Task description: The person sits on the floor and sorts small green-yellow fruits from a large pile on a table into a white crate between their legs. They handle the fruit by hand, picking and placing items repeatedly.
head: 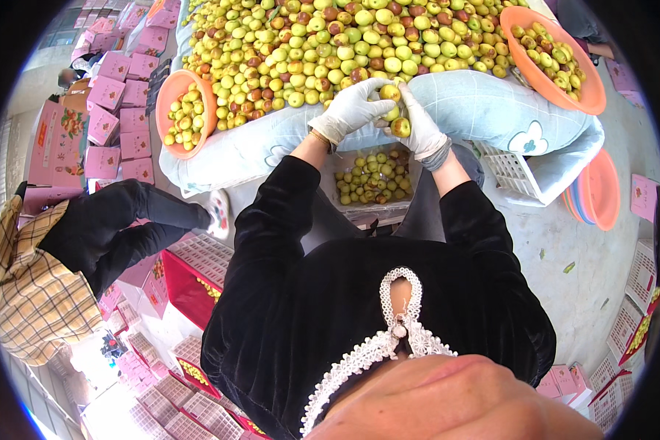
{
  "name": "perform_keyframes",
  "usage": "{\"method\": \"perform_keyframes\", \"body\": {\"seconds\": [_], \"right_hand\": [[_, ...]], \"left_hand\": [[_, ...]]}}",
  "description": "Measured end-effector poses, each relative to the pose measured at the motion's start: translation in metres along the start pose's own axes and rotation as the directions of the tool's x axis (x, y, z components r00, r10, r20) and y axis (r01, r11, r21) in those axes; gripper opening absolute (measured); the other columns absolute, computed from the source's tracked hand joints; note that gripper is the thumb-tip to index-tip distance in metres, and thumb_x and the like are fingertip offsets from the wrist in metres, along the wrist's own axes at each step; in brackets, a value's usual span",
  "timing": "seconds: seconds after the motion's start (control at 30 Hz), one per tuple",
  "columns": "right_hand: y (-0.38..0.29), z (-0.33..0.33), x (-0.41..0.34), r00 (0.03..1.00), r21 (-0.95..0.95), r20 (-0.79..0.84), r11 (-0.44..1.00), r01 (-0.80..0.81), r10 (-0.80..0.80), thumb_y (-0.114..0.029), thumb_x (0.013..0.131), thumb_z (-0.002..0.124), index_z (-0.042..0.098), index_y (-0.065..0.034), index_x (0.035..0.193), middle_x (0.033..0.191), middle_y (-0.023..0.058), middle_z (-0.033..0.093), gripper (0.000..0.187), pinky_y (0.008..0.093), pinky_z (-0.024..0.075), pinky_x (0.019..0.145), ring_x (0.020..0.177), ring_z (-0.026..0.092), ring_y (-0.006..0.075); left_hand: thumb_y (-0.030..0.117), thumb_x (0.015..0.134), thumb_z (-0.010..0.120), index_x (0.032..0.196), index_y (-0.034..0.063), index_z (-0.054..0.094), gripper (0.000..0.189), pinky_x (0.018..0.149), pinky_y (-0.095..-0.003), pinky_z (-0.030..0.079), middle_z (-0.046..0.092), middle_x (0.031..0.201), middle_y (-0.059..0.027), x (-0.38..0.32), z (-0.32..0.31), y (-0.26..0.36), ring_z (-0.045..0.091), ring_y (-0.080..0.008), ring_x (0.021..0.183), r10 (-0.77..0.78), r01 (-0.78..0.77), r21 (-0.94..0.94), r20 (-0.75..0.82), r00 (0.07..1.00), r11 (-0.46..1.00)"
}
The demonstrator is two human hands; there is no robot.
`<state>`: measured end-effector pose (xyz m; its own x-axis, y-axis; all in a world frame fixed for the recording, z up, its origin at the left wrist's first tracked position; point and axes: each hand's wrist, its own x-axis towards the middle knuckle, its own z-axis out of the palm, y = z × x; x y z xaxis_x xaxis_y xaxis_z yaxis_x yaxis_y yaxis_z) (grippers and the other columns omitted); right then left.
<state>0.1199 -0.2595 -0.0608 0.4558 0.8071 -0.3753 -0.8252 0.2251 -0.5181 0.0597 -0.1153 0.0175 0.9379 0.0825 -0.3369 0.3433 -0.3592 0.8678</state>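
A broad heap of green and reddish-brown jujubes point(313, 49) lies in front of me on a padded pale-blue cloth point(473, 104). My left hand point(357, 107), in a white glove, has its thumb and fingers around a jujube point(389, 92) at the heap's near edge. Right beside it, my right hand point(421, 124), gloved too, holds a yellow-green jujube with a brown patch point(400, 127) against its fingers; another jujube point(391, 114) shows between the hands. Below them, between my knees, stands a lined crate point(418, 165) with jujubes in it.
Orange basins with jujubes stand at the left point(212, 118) and right point(594, 91) of the heap. Stacked basins point(602, 190) and a white plastic crate point(509, 170) are at the right. Pink cartons point(107, 91) fill the left, where a person in a plaid shirt point(49, 297) is near.
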Motion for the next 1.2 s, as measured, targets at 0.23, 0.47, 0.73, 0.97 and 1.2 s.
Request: {"method": "perform_keyframes", "body": {"seconds": [0.23, 0.47, 0.73, 0.97, 1.2], "right_hand": [[-0.022, -0.009, 0.001, 0.999, 0.257, 0.021, 0.966, 0.037, -0.044, -0.059, 0.091, 0.046, 0.057, -0.0122, 0.106, 0.087, 0.0027, 0.062, 0.050, 0.0238, 0.0480, 0.050, 0.065, 0.060, 0.0176], [-0.169, -0.066, -0.037, 0.859, 0.606, 0.134, 0.727, 0.324, -0.495, -0.063, 0.089, 0.043, 0.055, -0.0001, 0.104, 0.110, 0.0177, 0.053, 0.066, 0.0305, 0.0511, 0.065, 0.078, 0.057, 0.0216], [-0.178, -0.061, -0.044, 0.900, 0.299, -0.011, 0.858, 0.419, -0.436, -0.027, 0.093, 0.055, 0.056, -0.0009, 0.110, 0.112, 0.0175, 0.055, 0.031, 0.0269, 0.0516, 0.063, 0.086, 0.058, 0.0205], [-0.068, 0.014, -0.013, 0.996, -0.207, 0.035, 0.975, 0.083, -0.077, -0.028, 0.093, 0.056, 0.058, -0.0029, 0.116, 0.100, 0.0073, 0.062, 0.034, 0.0215, 0.0497, 0.064, 0.080, 0.062, 0.0159], [-0.032, 0.051, -0.004, 0.998, -0.322, 0.055, 0.947, 0.013, 0.005, -0.033, 0.093, 0.057, 0.054, -0.0074, 0.119, 0.099, 0.0057, 0.063, 0.037, 0.0212, 0.0492, 0.058, 0.078, 0.064, 0.0153]], "left_hand": [[0.025, 0.094, 0.053, 0.122, 0.0029, 0.058, 0.036, 0.086, -0.0239, 0.045, 0.064, 0.109, -0.0063, 0.002, 0.002, 0.003, 0.060, -0.0124, 0.095, 0.230, -0.245, -0.273, -0.088, 0.969, 0.930], [0.009, 0.085, 0.058, 0.136, 0.0025, 0.041, 0.055, 0.079, -0.0251, 0.044, 0.053, 0.112, -0.0048, -0.006, -0.008, 0.011, 0.055, -0.0137, 0.095, 0.171, -0.143, -0.705, -0.031, 0.985, 0.694], [0.024, 0.093, 0.054, 0.139, 0.0030, 0.036, 0.053, 0.087, -0.0269, 0.046, 0.051, 0.128, -0.0170, -0.005, -0.012, 0.000, 0.055, -0.0183, 0.104, 0.341, -0.107, -0.896, 0.052, 0.939, 0.431], [0.043, 0.094, 0.052, 0.126, 0.0057, 0.052, 0.050, 0.070, -0.0210, 0.046, 0.062, 0.102, -0.0023, -0.020, -0.024, -0.004, 0.057, -0.0076, 0.081, 0.203, -0.125, -0.752, 0.012, 0.979, 0.647], [0.029, 0.081, 0.070, 0.119, 0.0112, 0.060, 0.044, 0.073, -0.0266, 0.049, 0.064, 0.093, -0.0030, -0.031, -0.019, -0.010, 0.059, -0.0118, 0.079, 0.225, -0.192, 0.124, -0.378, 0.898, 0.973]]}}
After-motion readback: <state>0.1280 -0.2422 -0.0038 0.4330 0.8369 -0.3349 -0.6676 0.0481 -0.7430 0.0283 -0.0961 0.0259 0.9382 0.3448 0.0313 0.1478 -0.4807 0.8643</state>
